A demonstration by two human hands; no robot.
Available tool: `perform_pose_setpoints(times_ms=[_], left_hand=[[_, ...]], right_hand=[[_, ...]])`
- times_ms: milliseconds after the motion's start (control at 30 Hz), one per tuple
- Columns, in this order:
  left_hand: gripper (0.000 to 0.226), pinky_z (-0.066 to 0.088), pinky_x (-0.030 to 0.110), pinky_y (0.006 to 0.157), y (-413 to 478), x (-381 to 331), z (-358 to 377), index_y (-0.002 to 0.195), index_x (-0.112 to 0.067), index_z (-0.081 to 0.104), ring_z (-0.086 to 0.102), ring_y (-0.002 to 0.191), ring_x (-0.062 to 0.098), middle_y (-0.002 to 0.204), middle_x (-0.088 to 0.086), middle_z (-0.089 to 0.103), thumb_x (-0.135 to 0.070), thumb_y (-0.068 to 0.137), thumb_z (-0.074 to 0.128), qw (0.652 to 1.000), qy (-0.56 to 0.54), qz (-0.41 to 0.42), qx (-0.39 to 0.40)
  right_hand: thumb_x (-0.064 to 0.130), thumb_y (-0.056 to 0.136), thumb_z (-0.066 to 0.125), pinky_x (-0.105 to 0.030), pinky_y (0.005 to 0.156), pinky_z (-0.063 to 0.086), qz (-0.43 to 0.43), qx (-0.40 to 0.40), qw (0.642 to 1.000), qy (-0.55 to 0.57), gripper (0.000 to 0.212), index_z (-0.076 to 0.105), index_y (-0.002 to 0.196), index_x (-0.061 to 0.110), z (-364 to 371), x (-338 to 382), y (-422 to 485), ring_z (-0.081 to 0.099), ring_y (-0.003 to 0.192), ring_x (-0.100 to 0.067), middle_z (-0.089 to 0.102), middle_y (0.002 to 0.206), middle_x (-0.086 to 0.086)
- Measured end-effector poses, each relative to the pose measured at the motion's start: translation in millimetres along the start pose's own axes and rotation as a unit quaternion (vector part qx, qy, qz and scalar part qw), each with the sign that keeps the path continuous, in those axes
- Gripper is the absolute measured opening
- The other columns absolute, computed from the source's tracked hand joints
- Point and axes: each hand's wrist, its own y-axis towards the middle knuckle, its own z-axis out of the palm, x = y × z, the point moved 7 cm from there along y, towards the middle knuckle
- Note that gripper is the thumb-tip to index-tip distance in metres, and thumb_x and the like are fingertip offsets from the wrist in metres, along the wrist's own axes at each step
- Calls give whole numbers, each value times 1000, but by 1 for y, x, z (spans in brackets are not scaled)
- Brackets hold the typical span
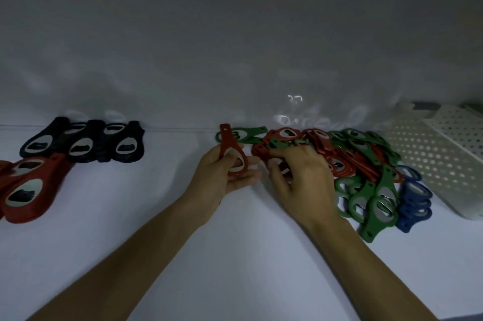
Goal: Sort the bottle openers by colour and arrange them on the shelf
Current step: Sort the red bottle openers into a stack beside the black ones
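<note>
On white shelf (235, 255), sorted: black stack (86, 145), red stack (28, 190); unsorted: mixed pile (366, 163). Pinching red opener (230, 153) with left hand (224, 176) fingers; right hand (300, 176) on pile, grip unclear.

White shelf (235, 255), black openers (86, 142), red openers (23, 190), mixed opener pile (366, 163), perforated basket (431, 163)

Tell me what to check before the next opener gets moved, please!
1. The left hand grips the red opener: ok.
2. The red stack holds only red ones: ok.
3. The black stack holds only black ones: ok.
4. The mixed pile is sorted: not ok; red, green and blue lie together.
5. The right hand has a grip in the pile: cannot tell.
</note>
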Motion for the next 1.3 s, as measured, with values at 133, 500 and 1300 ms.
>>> perform_pose_setpoints(times_ms=[133, 500, 1300], left_hand=[[18, 55, 22, 61, 2, 2, -1, 110, -15, 56, 72, 75, 21, 87, 5, 75, -16, 99, 43, 1000, 5, 6, -9], [32, 57, 28, 77, 3, 5, 12, 111, -20, 59, 70, 90, 21, 101, 5, 71, -39, 85, 54, 995, 90, 32, 38], [23, 51, 20, 51, 4, 1, -4, 113, -17, 58, 69, 67, 16, 95, 8, 72, -8, 97, 44, 1000, -8, -7, -28]], right_hand=[[47, 89, 56, -33, 87, 31, 81, 159, 972, -150, 39, 63, 120, 25, 22, -31, -7, 49, 114, -21, 61, 123, 5], [18, 94, 52, -33, 68, 50, -44, -73, 992, 93, 24, 74, 95, 7, -7, 15, -1, 65, 72, -19, 73, 88, -5], [23, 91, 59, -31, 73, 28, -15, 104, 980, -167, 19, 72, 100, 13, 48, -8, 20, 52, 93, -25, 60, 96, -5]])
